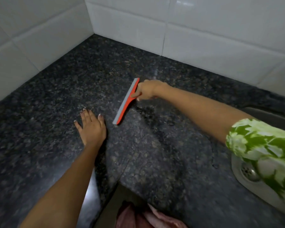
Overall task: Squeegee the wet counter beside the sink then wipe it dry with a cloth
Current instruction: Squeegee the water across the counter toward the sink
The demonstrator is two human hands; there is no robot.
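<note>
An orange squeegee (127,100) with a grey blade lies slanted on the dark speckled granite counter (56,89), blade edge facing left. My right hand (146,90) is closed around its handle from the right. Water beads and a wet patch (152,115) sit just right of the squeegee. My left hand (91,127) rests flat on the counter with fingers spread, a little left of the blade's near end. A pinkish cloth (138,217) shows at the bottom edge, below the counter's front.
White tiled walls (138,27) meet in a corner behind the counter. A steel sink (242,174) with its drain strainer lies at the right, partly hidden by my green patterned sleeve (260,145). The counter's front edge (104,196) runs along the bottom.
</note>
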